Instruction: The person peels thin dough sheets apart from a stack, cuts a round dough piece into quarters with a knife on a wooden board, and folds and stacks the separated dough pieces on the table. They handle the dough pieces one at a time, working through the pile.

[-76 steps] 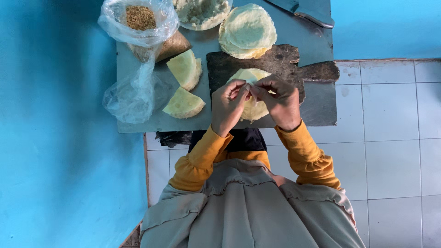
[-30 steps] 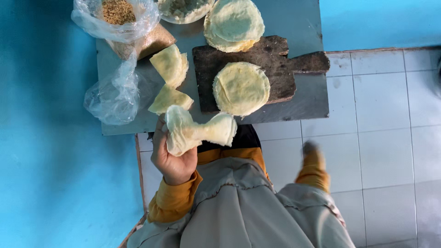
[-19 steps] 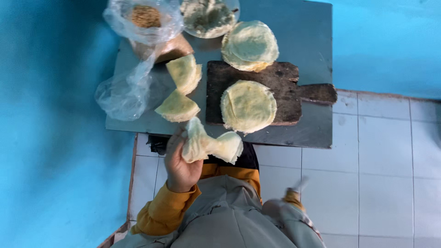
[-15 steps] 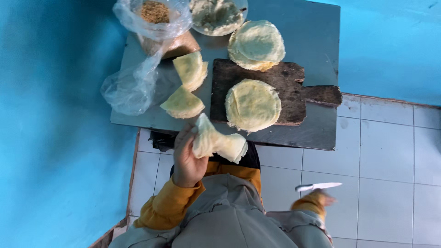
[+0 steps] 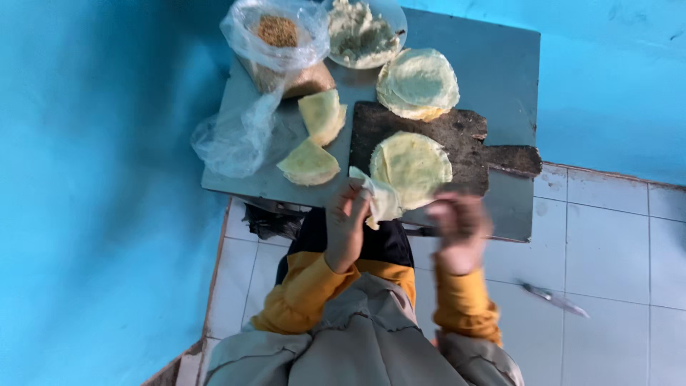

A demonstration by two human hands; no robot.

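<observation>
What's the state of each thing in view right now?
Left hand: grip shut on folded wrapper.
Right hand: blurred, grip unclear.
Round wrapper: flat on cutting board.
Wrapper stack: flat on table.
Two folded pieces: closed.
Crumb bag: open.

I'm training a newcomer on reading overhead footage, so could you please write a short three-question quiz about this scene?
1. True or false: the left hand holds a folded wrapper.
2. How many folded pieces lie on the grey table left of the wooden board?
3. What lies on the tiled floor on the right: A knife, B spoon, C cup?

Key: 1 true; 2 two; 3 A.
</observation>
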